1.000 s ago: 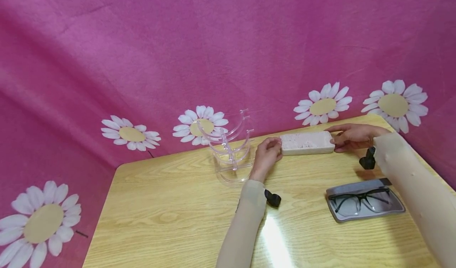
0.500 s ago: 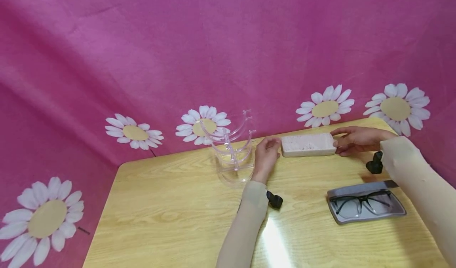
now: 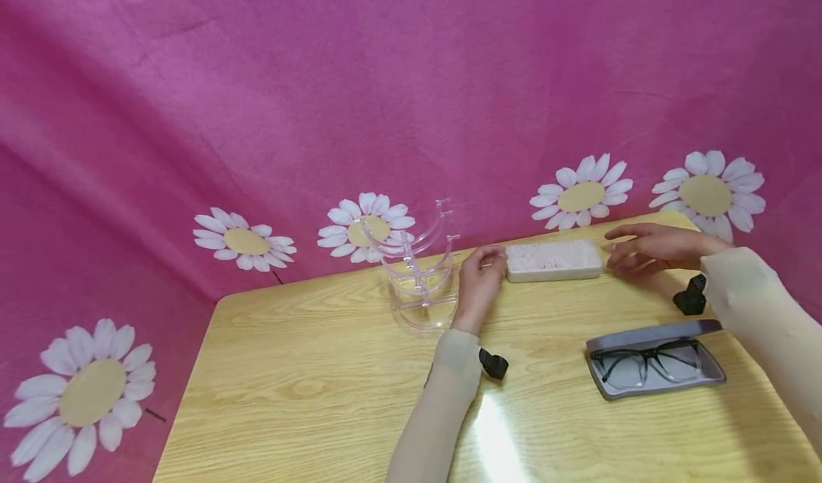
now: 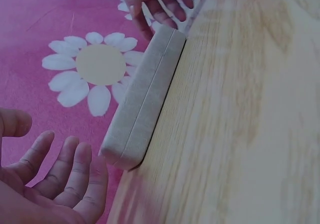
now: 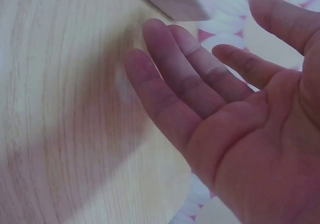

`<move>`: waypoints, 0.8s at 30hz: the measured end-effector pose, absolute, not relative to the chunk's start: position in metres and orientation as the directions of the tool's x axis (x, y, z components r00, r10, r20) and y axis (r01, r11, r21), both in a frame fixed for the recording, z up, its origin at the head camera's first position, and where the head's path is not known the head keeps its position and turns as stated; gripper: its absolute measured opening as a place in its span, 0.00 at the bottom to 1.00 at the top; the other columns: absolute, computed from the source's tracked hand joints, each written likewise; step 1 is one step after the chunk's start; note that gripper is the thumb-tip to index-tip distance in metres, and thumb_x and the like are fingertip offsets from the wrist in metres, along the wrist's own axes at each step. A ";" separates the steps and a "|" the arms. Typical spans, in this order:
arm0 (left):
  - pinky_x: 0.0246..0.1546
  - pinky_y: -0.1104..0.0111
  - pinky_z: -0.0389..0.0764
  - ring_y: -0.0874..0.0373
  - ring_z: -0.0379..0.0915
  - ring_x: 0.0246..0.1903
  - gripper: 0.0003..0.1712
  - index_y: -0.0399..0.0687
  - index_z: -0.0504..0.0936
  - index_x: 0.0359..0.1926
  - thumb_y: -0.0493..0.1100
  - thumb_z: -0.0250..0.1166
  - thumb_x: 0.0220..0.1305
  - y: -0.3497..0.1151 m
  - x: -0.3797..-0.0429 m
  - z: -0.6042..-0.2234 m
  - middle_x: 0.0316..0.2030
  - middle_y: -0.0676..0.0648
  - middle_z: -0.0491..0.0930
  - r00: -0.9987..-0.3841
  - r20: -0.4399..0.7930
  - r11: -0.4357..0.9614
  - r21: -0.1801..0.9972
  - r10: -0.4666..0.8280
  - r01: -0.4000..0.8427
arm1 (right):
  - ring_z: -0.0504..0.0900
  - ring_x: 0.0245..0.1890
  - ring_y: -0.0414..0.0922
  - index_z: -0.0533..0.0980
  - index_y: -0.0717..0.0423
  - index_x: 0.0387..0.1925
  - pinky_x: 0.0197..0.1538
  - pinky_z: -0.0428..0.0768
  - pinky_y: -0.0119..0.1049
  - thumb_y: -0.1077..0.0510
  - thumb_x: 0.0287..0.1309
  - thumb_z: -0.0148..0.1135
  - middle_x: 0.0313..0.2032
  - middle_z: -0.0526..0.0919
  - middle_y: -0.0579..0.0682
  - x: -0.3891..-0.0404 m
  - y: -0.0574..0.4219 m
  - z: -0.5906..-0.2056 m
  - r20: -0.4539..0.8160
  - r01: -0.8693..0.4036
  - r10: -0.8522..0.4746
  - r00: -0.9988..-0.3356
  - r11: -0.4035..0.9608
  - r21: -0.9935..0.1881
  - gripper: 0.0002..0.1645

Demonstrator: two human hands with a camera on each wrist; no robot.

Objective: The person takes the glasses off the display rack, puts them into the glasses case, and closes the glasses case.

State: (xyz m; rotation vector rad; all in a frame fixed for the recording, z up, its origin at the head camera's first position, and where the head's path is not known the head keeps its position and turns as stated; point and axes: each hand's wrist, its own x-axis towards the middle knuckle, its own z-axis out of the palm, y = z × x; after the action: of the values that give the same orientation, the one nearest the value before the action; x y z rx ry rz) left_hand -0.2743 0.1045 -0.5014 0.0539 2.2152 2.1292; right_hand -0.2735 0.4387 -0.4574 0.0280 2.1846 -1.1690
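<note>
A closed whitish glasses case point(image 3: 554, 260) lies flat near the back edge of the table; in the left wrist view its side seam shows on the case point(image 4: 145, 104). My left hand point(image 3: 478, 287) is by its left end, fingers loosely bent, holding nothing. At the other end, my right hand point(image 3: 658, 249) is apart from the case, its fingers relaxed and spread in the right wrist view. Nearer the front right, an open grey glasses case point(image 3: 668, 389) holds black-framed glasses point(image 3: 648, 363). A clear plastic display stand point(image 3: 420, 283) with curved arms stands left of my left hand.
The wooden table point(image 3: 308, 383) has a bright light reflection near its front. Behind and to the left hangs a pink cloth point(image 3: 411, 98) printed with large white daisies. The table's right edge runs beneath my right forearm.
My right hand has let go of the whitish case's right end and moved right. My left hand has come slightly away from the left end. The case stays about where it was.
</note>
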 end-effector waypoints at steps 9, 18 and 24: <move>0.49 0.49 0.89 0.51 0.87 0.45 0.13 0.41 0.85 0.55 0.40 0.62 0.75 0.106 -0.260 -0.486 0.47 0.42 0.89 -0.976 -0.061 -0.045 0.996 0.207 -0.072 | 0.88 0.51 0.40 0.45 0.71 0.79 0.59 0.88 0.46 0.51 0.82 0.45 0.57 0.82 0.56 -0.256 0.452 -0.436 -0.434 0.213 -0.266 -0.861 0.587 -0.781 0.40; 0.47 0.49 0.91 0.46 0.87 0.46 0.14 0.42 0.84 0.54 0.45 0.61 0.76 0.113 -0.240 -0.473 0.50 0.36 0.88 -0.942 -0.154 0.034 0.988 0.299 -0.150 | 0.87 0.47 0.35 0.47 0.73 0.78 0.53 0.89 0.40 0.52 0.83 0.43 0.59 0.80 0.64 -0.236 0.459 -0.425 -0.412 0.150 -0.250 -0.876 0.671 -0.726 0.38; 0.40 0.58 0.93 0.57 0.85 0.39 0.15 0.42 0.84 0.54 0.47 0.62 0.76 0.117 -0.231 -0.476 0.42 0.44 0.88 -0.913 -0.216 0.055 0.976 0.347 -0.210 | 0.87 0.45 0.33 0.47 0.76 0.76 0.49 0.90 0.37 0.55 0.83 0.43 0.52 0.84 0.51 -0.218 0.467 -0.430 -0.402 0.133 -0.263 -0.877 0.672 -0.729 0.36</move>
State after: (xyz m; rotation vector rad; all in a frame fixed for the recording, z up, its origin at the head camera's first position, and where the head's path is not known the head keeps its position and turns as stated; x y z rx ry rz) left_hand -0.2309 0.1169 -0.4761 0.1377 1.9455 1.9136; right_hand -0.2182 0.4671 -0.4305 -0.1003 2.4041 -1.1016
